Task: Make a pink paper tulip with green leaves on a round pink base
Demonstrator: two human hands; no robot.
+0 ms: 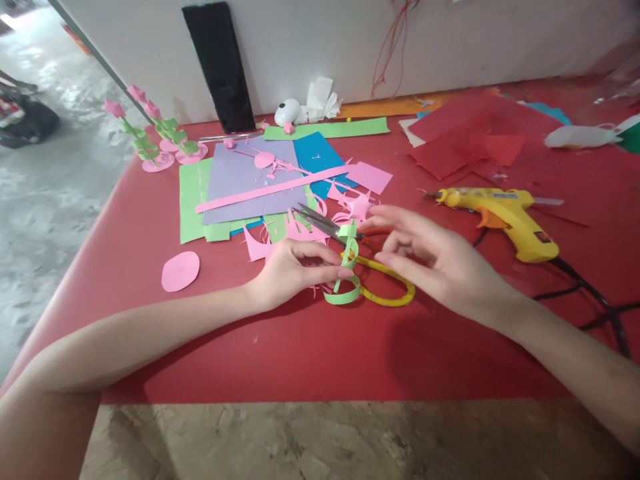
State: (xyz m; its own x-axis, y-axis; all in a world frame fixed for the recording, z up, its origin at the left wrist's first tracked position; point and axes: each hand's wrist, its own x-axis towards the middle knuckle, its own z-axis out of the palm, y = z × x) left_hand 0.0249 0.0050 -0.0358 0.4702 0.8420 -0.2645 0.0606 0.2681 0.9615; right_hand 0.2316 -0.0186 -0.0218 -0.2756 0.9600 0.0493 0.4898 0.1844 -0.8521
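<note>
My left hand (295, 270) is closed in a pinch on a curled green paper strip (343, 298), which is bent into loops one above the other. My right hand (430, 257) is raised just to the right, its thumb and fingers apart with nothing seen between them. Close to its index fingertip is a pink paper star (359, 207); whether they touch, I cannot tell. Under and behind the green loops lie scissors with yellow handles (387, 300), their blades pointing to the far left. Pink paper scraps (257, 247) are scattered around the blades.
A yellow glue gun (500, 207) lies at right, its black cord trailing. Finished-looking pink paper flowers (150, 133) stand at the left edge. A pink paper disc (181, 271), a purple sheet (250, 180), red sheets (480, 140) and a leaning black phone (220, 67) are on the table.
</note>
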